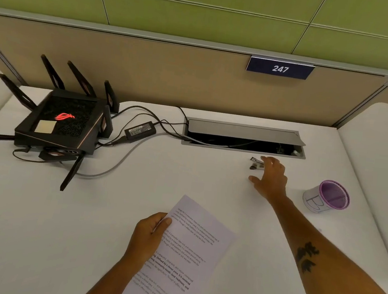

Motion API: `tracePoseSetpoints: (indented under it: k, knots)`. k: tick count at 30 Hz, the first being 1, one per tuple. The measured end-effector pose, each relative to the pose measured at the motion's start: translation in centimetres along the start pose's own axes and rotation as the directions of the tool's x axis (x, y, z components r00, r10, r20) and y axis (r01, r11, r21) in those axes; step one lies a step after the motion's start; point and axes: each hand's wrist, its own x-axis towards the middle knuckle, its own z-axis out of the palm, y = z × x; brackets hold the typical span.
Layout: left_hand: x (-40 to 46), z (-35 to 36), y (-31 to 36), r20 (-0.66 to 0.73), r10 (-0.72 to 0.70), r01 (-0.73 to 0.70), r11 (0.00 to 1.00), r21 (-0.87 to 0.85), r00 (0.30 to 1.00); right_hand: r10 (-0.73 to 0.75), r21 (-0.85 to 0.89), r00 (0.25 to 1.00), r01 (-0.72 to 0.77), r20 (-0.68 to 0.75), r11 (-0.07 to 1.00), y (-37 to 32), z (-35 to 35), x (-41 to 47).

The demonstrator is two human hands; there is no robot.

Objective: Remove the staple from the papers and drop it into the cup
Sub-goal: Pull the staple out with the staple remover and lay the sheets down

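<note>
**Reaching for the remover while the papers wait**

Nearest the camera, the left hand [149,233] pinches the papers [184,256] at their left edge, thumb on top of the printed page and fingers curled underneath, holding the sheets tilted just above the white desk [35,238]. The staple itself is too small to make out; judging by the grip, it probably sits near the top corner.

Beyond the papers and to their right, the right hand [270,178] stretches out with fingers spread apart, gripping nothing yet. Its fingertips are at the small dark-and-metal staple remover [256,163] — touching or just short of it, I cannot tell which. Right of the papers and a little nearer than the remover stands the purple mesh cup [329,197], upright, mouth open, a white label around it.

The step in hand is picking up the tool. To do it well, close thumb and forefinger across the remover's two sides so the jaws face forward, ready to bite. Keep the left grip steady and near the stapled corner — loose sheets would tear under the pull.

Farther than the papers, the cable hatch [244,137] lies open just behind the remover; a knocked tool could slide in. Far left sits a router [63,123].
</note>
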Motion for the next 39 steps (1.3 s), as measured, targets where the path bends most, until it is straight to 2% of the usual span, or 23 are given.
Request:
tracePoseSetpoints:
  k: [6,15,19,23,26,31,35,39]
  knots:
    - [1.5,0.1,-0.5,0.054,0.001,-0.004,0.999,0.043,0.999,-0.017,-0.031,0.996,0.019,0.091,0.999,1.2,1.1,3.3]
    - [1.9,0.2,-1.2,0.075,0.008,-0.015,0.996,0.084,0.997,-0.074,0.051,0.997,0.073,0.034,0.996,2.3,2.2,3.6]
    - [1.5,0.1,-1.4,0.075,0.011,-0.017,0.997,0.078,0.997,-0.07,0.239,0.997,0.062,0.028,0.969,2.2,2.0,1.6]
    - [0.6,-0.2,-1.2,0.068,0.024,-0.028,0.998,0.063,0.997,-0.096,0.514,0.992,0.04,0.083,0.857,0.4,0.7,-2.2]
    - [-0.3,-0.7,-1.4,0.065,0.032,-0.035,0.998,0.056,0.997,-0.155,0.577,0.977,0.042,0.148,0.816,-1.2,-0.4,-5.7]
    - [-1.6,-1.1,-1.2,0.064,0.058,-0.061,0.997,0.053,0.996,-0.339,0.608,0.917,0.149,0.21,0.78,-4.0,-2.2,-10.7]
    - [-3.0,-1.5,-0.9,0.077,0.092,-0.096,0.994,0.044,0.993,-0.554,0.525,0.8,0.378,0.229,0.763,-6.5,-2.9,-13.0]
    - [-4.0,-1.8,-1.0,0.09,0.115,-0.123,0.989,0.082,0.989,-0.661,0.443,0.704,0.522,0.259,0.729,-8.7,-3.4,-14.4]
